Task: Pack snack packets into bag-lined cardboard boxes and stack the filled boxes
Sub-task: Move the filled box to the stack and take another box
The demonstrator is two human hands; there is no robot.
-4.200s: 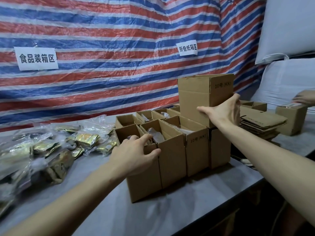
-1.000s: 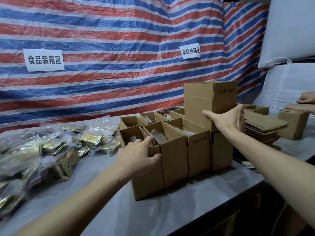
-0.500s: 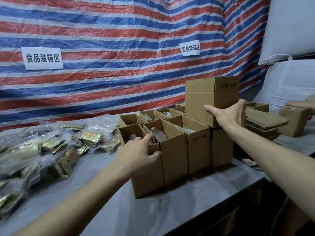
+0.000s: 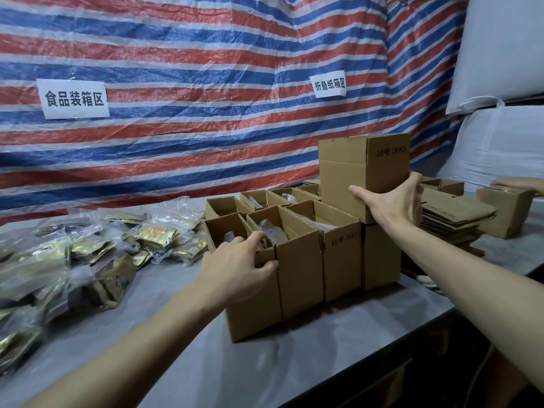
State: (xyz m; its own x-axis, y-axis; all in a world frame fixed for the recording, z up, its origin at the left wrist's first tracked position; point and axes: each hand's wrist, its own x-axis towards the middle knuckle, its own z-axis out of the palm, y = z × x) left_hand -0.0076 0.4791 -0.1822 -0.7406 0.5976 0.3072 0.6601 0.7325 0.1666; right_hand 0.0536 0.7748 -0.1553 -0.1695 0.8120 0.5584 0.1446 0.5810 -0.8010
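Right hand (image 4: 394,205) clasped closed box (image 4: 360,169), stacked atop another near right edge of table (image 4: 323,354). Left hand (image 4: 239,267) gripped rim of front open box (image 4: 254,307). Most packing left, seemingly: snack packets (image 4: 88,254) heaped at left end.

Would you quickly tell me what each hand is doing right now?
Left hand: grips the nearest open box.
Right hand: holds the stacked closed box.

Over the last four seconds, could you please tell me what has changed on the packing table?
Nothing of the task's things moved. The left hand still grips the front open box, and the right hand still holds the closed top box on the stack. Only another person's hand shifted on the far box.
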